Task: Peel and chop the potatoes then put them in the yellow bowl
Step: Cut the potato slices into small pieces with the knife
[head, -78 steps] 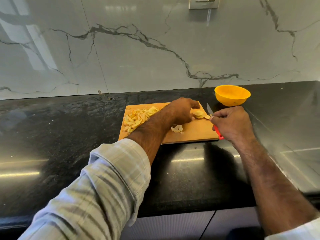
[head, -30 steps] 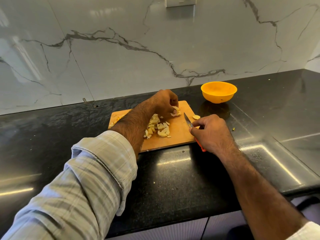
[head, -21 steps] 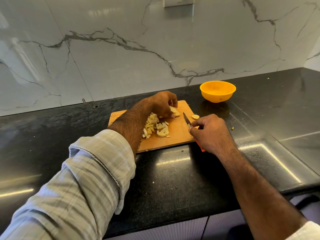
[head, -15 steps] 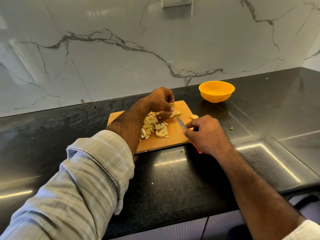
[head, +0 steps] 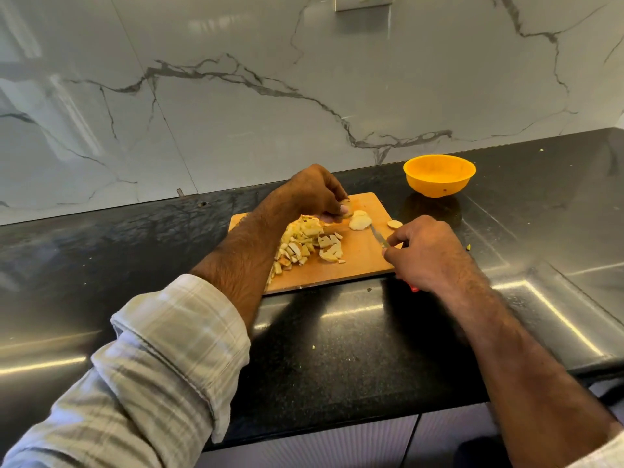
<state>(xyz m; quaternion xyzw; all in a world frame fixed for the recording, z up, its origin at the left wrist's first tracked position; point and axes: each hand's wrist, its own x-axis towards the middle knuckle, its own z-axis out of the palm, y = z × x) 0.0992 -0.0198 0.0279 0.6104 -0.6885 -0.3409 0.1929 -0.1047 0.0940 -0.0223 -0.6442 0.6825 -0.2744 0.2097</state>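
Shiny black tabletop (head: 337, 349) backed by white marble wall (head: 236, 106), wooden cutting board (head: 358, 261) piled with chopped potatoes (head: 307, 244), potato slice (head: 346, 212) pinched by left hand (head: 310, 194), knife (head: 380, 237) gripped in right hand (head: 425, 255), yellow bowl (head: 439, 175) set beyond the board.

A single wide-angle view comes from the person's head, looking forward and steeply down across the black tabletop (head: 337, 349) toward the marble wall (head: 270, 113) at the far side. The near tabletop edge crosses low in the frame, with cabinet fronts just below it. Both forearms enter from the bottom corners and reach away from the camera, so the left hand (head: 310, 194) and right hand (head: 425, 251) sit near the middle, over the wooden cutting board (head: 361, 261). The yellow bowl (head: 439, 177) lies farther and to the right. Straight lines bow toward the edges. With only this view, no other shares the scene.
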